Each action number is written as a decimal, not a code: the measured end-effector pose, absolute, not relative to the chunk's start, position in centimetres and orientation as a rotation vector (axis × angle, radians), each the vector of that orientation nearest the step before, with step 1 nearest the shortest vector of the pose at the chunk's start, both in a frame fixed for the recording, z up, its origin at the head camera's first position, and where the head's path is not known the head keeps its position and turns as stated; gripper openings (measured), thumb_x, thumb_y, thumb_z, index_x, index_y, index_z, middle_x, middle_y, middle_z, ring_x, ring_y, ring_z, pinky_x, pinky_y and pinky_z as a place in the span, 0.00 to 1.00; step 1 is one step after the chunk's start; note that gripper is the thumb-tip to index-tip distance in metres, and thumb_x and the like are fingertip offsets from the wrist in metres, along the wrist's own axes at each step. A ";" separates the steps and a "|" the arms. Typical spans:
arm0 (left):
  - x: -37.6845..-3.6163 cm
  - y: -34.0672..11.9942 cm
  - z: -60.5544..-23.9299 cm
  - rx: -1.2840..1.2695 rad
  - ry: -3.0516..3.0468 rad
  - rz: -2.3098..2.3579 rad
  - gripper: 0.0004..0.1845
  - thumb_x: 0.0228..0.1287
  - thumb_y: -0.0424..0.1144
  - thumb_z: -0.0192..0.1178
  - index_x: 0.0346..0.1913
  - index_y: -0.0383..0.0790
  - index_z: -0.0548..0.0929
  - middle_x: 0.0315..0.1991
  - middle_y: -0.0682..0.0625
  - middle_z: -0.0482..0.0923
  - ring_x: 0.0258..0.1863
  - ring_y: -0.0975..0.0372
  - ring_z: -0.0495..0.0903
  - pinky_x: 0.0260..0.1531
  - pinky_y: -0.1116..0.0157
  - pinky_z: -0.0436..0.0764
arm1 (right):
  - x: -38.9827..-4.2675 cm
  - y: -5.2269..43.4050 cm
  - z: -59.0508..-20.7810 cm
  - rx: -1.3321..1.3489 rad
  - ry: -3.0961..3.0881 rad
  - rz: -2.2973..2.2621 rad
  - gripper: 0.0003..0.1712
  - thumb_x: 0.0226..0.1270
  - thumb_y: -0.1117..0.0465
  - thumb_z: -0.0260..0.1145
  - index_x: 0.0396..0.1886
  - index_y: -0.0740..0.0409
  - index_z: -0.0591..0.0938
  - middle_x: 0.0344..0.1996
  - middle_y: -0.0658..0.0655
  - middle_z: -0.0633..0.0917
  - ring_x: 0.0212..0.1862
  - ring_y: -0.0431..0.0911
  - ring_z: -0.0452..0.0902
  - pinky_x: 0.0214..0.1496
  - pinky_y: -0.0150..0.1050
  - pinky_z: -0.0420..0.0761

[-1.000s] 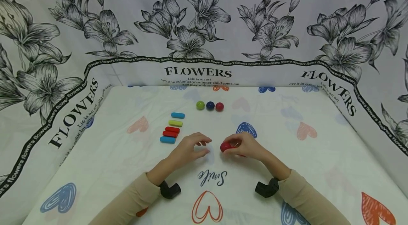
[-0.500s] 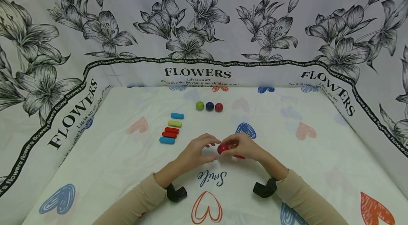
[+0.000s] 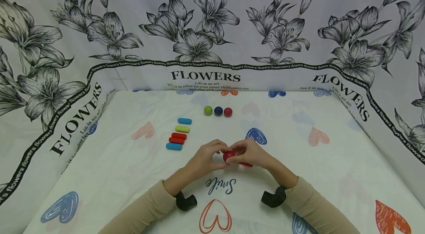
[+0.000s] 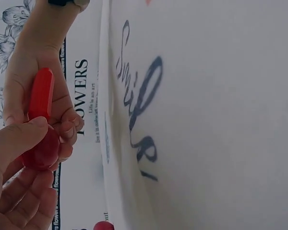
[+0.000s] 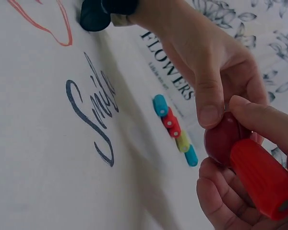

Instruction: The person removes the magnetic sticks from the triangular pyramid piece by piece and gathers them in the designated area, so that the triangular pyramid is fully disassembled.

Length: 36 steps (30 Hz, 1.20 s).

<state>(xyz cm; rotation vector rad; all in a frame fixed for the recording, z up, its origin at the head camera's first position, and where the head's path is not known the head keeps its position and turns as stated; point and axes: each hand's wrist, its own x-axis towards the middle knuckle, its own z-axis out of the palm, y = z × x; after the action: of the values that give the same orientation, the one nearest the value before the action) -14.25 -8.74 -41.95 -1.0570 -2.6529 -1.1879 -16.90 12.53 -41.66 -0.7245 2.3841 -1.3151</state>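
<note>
Pinching the red ball (image 3: pixel 227 155) between thumb and fingertips, the left hand (image 3: pixel 203 158) meets the right hand (image 3: pixel 249 153), whose curled fingers hold the red rod (image 5: pixel 262 184) just behind it; pressing them together squarely along the rod's axis should serve best.

A white cloth (image 3: pixel 99 160) covers the bench. It is printed with hearts drawn in blue, red and pale pink, and with the word "Smile" (image 3: pixel 220 185) in dark script near the front edge. Behind the bench and along both sides hangs a pale fabric backdrop (image 3: pixel 212 24). It shows large black-and-grey lily flowers, a thin black band of small repeated text, and the word "FLOWERS" in big black letters. The light is soft and even, with only weak shadows.
</note>
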 end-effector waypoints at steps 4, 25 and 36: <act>-14.4 -8.9 -41.9 -1.062 -2.634 -1.165 0.21 0.53 0.36 0.71 0.51 0.44 0.82 0.46 0.51 0.82 0.45 0.63 0.80 0.48 0.65 0.85 | -16.8 12.4 -41.6 -0.730 2.369 -1.322 0.21 0.58 0.55 0.72 0.48 0.62 0.85 0.41 0.63 0.88 0.36 0.38 0.80 0.38 0.25 0.81; -14.9 -10.2 -41.3 -0.896 -2.658 -1.143 0.18 0.53 0.37 0.72 0.48 0.43 0.82 0.45 0.51 0.85 0.43 0.62 0.81 0.47 0.61 0.86 | -16.6 12.9 -41.7 -0.626 2.284 -1.420 0.18 0.64 0.58 0.67 0.48 0.65 0.84 0.35 0.66 0.88 0.33 0.46 0.85 0.38 0.28 0.84; -15.1 -10.8 -41.1 -0.873 -2.645 -1.178 0.18 0.53 0.37 0.72 0.48 0.43 0.83 0.44 0.50 0.85 0.43 0.62 0.81 0.47 0.59 0.86 | -16.5 13.1 -41.5 -0.615 2.279 -1.475 0.17 0.67 0.62 0.63 0.52 0.68 0.82 0.38 0.69 0.88 0.36 0.55 0.87 0.43 0.28 0.85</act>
<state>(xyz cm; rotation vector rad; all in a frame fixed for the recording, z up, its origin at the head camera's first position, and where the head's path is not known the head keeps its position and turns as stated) -15.09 -10.78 -41.09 -0.8730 -2.6454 -1.1782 -16.53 13.11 -41.46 -0.6146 2.2788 -1.4753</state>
